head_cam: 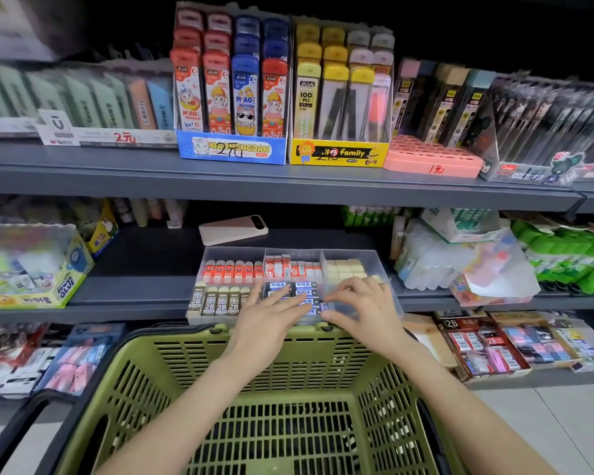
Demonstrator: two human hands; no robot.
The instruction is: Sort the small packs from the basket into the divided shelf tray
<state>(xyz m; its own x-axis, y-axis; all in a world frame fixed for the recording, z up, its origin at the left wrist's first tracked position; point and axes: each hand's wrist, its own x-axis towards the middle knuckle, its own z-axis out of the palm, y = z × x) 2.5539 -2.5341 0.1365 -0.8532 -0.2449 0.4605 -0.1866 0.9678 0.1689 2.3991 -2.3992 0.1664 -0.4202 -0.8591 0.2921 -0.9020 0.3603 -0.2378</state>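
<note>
Basket (144,382) sat nearest me. Left hand (271,315) had its fingers flat on the blue packs (306,285) in the tray (234,253), front-middle cell. Right hand (360,303) had its fingers bent, hold unclear. I judged: press rows flush, labels up.

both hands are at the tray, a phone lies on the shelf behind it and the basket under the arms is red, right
No: the basket is green, not red, as the head view shows. The rest holds: the left hand and right hand are at the tray, and a phone lies on the shelf behind it.
</note>
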